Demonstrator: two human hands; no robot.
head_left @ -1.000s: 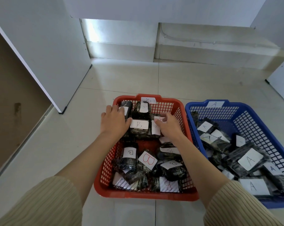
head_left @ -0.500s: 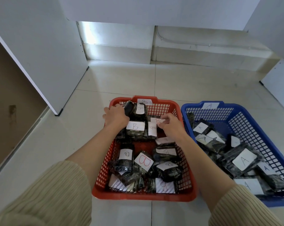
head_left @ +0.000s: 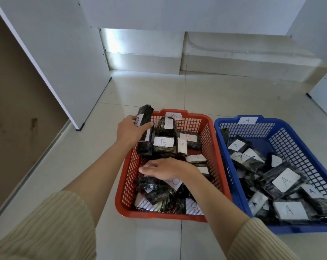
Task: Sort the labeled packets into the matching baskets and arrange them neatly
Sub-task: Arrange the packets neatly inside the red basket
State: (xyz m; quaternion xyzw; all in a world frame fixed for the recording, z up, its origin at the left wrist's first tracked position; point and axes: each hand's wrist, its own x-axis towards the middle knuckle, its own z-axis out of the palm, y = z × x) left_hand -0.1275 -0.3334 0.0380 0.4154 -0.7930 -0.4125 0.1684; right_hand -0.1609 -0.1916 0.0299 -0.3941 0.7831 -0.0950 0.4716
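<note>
one b packet (head_left: 145,115) is held in the left hand (head_left: 130,131), fingers curled round its lower half, above the far left corner of the red basket (head_left: 196,115). its long axis is stood nearly upright. the packed row (head_left: 162,143) it would likely join lies just below and right of the grip. the right hand (head_left: 166,168) is laid flat, fingers straight, over loose packets (head_left: 149,184) mid-basket, so the left is nearer.

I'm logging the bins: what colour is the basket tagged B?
Red. The basket shows best in the head view.
</note>
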